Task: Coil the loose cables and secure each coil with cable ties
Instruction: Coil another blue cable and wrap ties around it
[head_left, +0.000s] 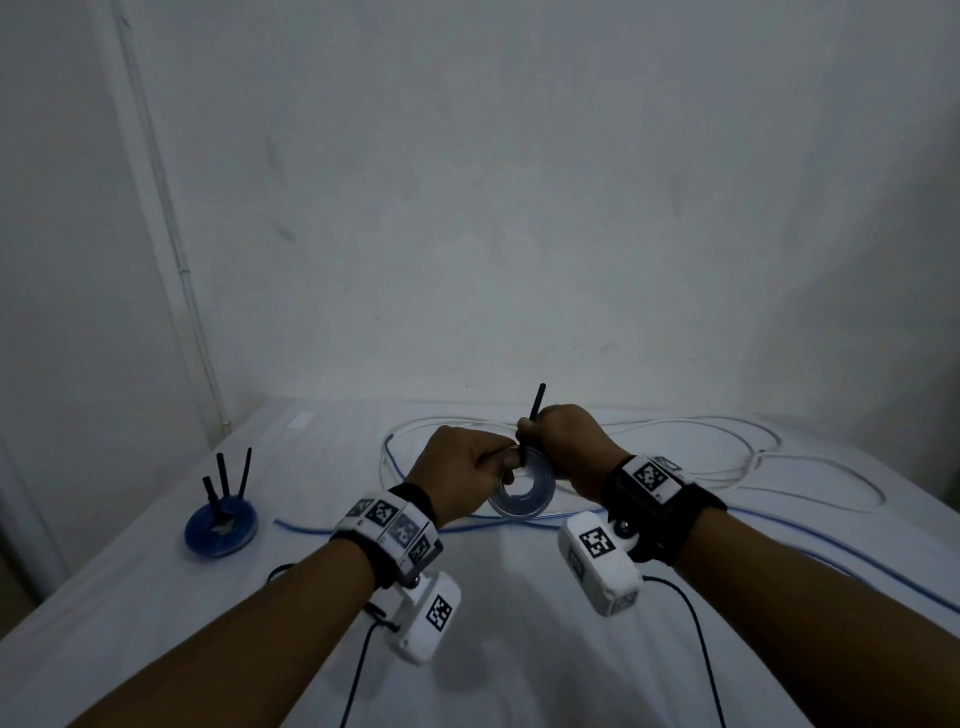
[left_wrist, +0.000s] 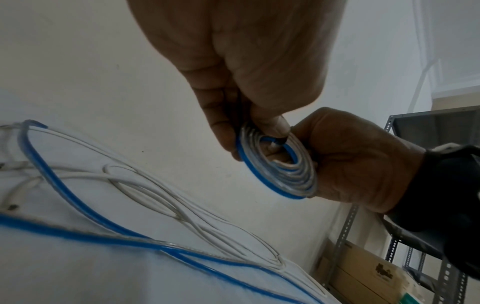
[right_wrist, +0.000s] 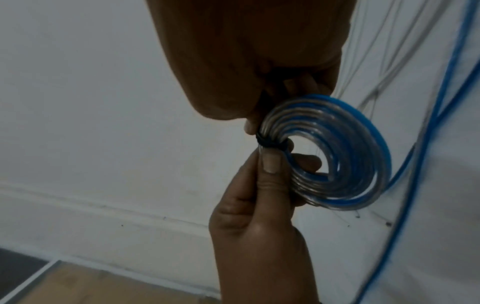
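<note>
A small coil of blue-and-clear cable (head_left: 524, 496) (left_wrist: 279, 172) (right_wrist: 337, 152) is held above the white table between both hands. My left hand (head_left: 501, 462) (left_wrist: 262, 131) pinches the coil's rim, with the thumb (right_wrist: 271, 162) just below a black cable tie band (right_wrist: 267, 142) wrapped round the turns. My right hand (head_left: 527, 436) (right_wrist: 259, 115) grips the tie; its black tail (head_left: 536, 408) sticks up above the knuckles. The coil's free end trails to a loose blue cable (head_left: 363, 531) (left_wrist: 78, 205) on the table.
A finished blue coil (head_left: 221, 522) with three upright black tie tails lies at the left. Loose white cable (head_left: 727, 460) (left_wrist: 155, 191) loops across the back and right of the table (head_left: 156, 597). A metal shelf (left_wrist: 428, 185) and cardboard boxes (left_wrist: 363, 277) stand beyond the table's right end.
</note>
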